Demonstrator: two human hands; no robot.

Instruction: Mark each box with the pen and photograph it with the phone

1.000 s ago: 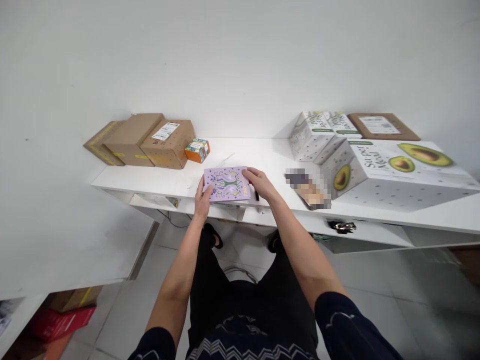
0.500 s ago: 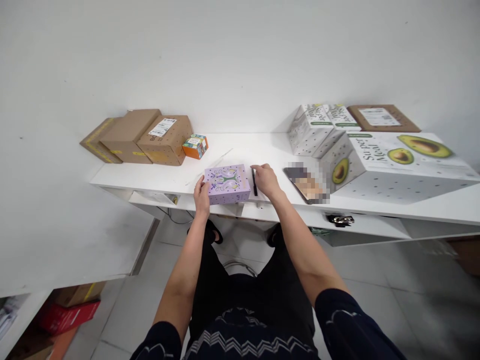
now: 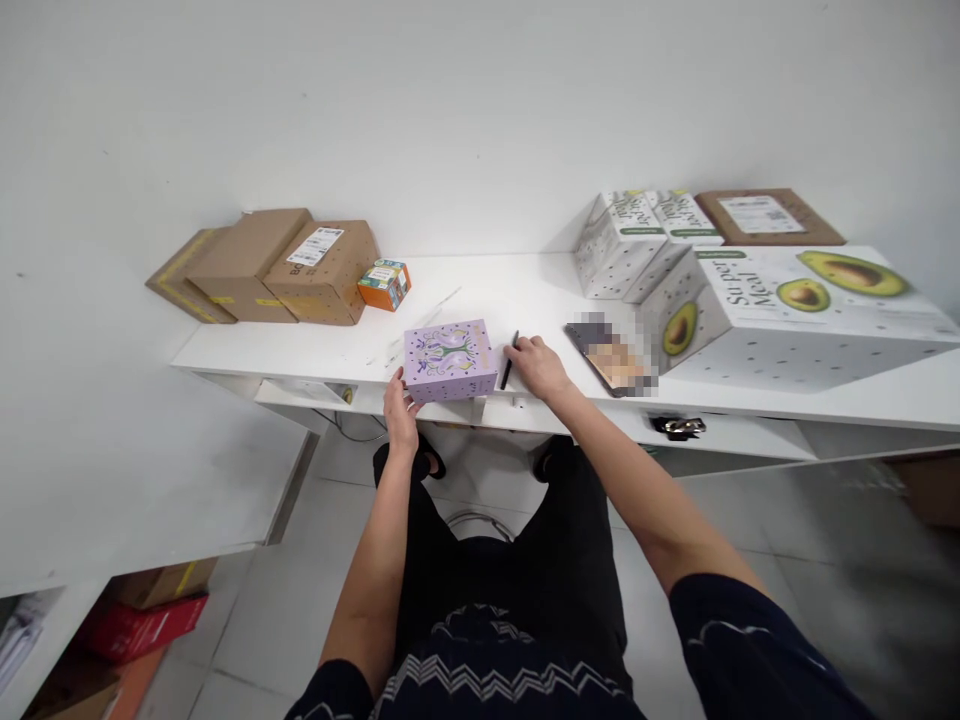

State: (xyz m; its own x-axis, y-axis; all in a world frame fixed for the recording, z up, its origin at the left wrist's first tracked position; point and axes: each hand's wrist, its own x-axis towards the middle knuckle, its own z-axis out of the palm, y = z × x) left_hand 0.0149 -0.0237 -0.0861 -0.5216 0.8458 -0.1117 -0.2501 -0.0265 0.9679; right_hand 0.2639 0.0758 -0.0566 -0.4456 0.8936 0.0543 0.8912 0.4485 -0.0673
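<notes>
A lilac box (image 3: 451,360) with a purple and green printed pattern lies near the front edge of the white desk (image 3: 517,290). My left hand (image 3: 401,412) is at its left front corner, with the fingers along the side and the thumb by the front face. To the right of the box, my right hand (image 3: 537,366) has its fingertips closed on a slim black pen-like stick (image 3: 508,368). This stick is tilted, its upper end leaning right. Right of that hand, a flat phone-like item (image 3: 611,358) is blurred out.
Brown cartons (image 3: 251,262) and a small orange box (image 3: 385,285) stand at the left. White avocado-print boxes (image 3: 817,300) and a labelled brown carton (image 3: 769,215) fill the right. Below the desktop, a dark metallic item (image 3: 679,428) sits on an open shelf (image 3: 739,440).
My right fingers have closed on the black stick, and its top has swung to the right. My left hand has slid slightly down the box's side. The view has shifted slightly.
</notes>
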